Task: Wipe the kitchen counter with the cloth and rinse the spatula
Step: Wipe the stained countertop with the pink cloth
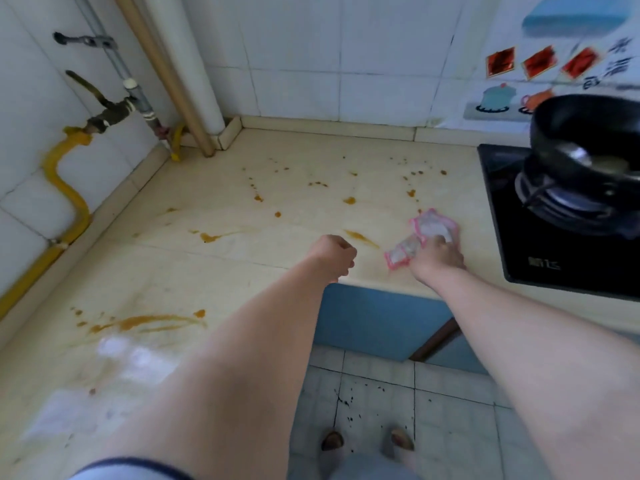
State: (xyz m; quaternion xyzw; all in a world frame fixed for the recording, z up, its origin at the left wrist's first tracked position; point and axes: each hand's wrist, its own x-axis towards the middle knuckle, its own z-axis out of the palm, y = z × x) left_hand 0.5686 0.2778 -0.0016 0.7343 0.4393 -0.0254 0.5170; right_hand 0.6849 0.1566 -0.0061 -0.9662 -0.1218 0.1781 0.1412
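Note:
A cream counter (214, 271) carries orange-brown sauce drops and smears across its middle and near left. A white cloth with pink edging (427, 232) lies crumpled near the counter's front edge, left of the stove. My right hand (438, 254) presses down on the cloth with its fingers gripping it. To the cloth's left, my left hand (332, 252) is a closed fist over the counter edge, holding nothing. No spatula is clearly in view.
A black gas stove (554, 244) sits at the right with a black wok (588, 133) on the burner. Pipes, a valve (110, 112) and a yellow hose (62, 188) run along the left wall. Blue cabinet fronts and a tiled floor lie below.

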